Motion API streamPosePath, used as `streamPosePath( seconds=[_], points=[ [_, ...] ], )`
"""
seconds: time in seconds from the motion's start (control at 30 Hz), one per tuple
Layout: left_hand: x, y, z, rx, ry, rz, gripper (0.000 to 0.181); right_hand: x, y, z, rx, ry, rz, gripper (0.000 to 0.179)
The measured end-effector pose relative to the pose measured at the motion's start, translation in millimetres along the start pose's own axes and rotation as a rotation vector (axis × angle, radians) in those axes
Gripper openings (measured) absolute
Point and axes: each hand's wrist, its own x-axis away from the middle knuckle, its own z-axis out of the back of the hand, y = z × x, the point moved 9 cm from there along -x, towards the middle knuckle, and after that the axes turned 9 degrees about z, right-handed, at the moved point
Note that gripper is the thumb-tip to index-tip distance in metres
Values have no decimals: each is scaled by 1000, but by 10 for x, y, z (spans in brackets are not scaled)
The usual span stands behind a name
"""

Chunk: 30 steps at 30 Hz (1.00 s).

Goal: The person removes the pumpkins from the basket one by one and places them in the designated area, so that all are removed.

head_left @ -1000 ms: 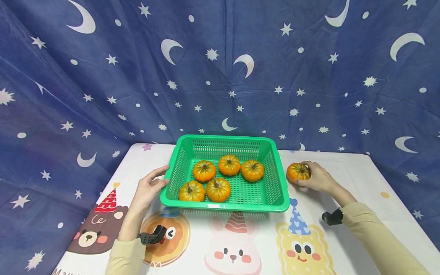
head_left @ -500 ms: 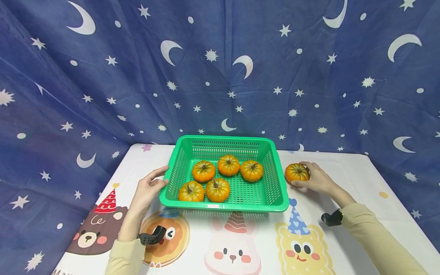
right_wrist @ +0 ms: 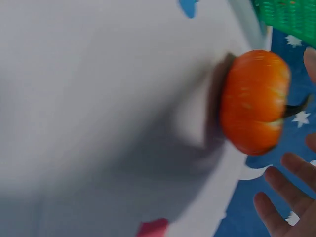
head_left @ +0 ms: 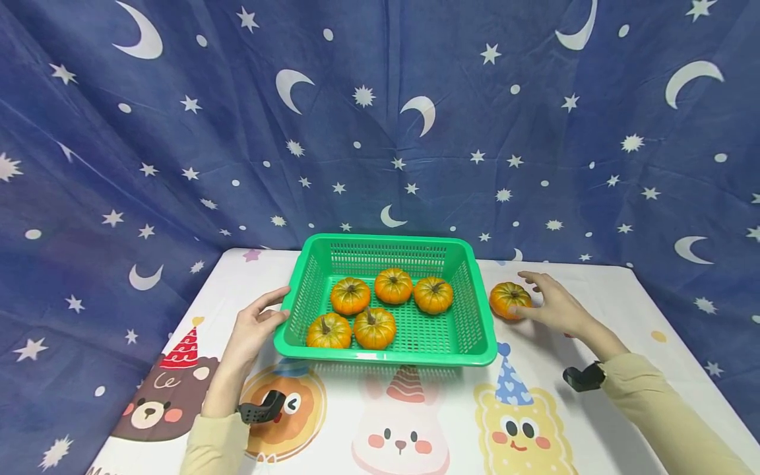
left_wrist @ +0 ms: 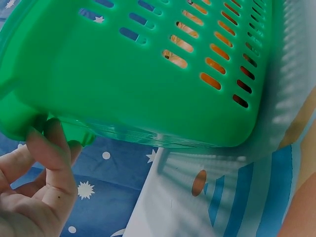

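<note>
A green plastic basket (head_left: 386,358) stands on the table with several small orange pumpkins (head_left: 375,328) inside. My left hand (head_left: 252,333) holds its left rim; in the left wrist view the bent fingers (left_wrist: 57,158) hook under the lip. To the right of the basket, a lone pumpkin (head_left: 509,300) sits upright on the cloth. My right hand (head_left: 558,307) is right beside it, fingers spread and loose, the thumb overlapping its side in the head view. In the right wrist view the fingers (right_wrist: 286,190) stand apart from this pumpkin (right_wrist: 256,103), its dark stem showing.
A white tablecloth (head_left: 463,422) printed with cartoon animals covers the table. Behind it hangs a blue curtain (head_left: 380,132) with moons and stars. Dark camera mounts sit at both wrists, the left one (head_left: 261,408) over the cloth and the right one (head_left: 584,377) likewise.
My right hand has loosened from the lone pumpkin, fingers spreading and drawing slightly right, after that pumpkin shifted a little left toward the basket. My left hand has stayed at the rim.
</note>
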Motion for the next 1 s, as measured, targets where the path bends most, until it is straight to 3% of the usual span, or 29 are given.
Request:
streamPosePath(
  seconds=[0.2,0.43,0.67,1.0],
  points=[
    [-6,1,17,-10,7,-16,47,-42,-216,202,37,60,57,69],
    [1,29,-2,-1,-3,-21,47,-109,-462,318,89,71,116,60],
    [22,50,-17,6,-10,-31,47,-181,-721,351,116,4,159,57],
    [3,16,7,0,0,-16,47,-351,-1161,272,164,-82,296,61]
  ],
)
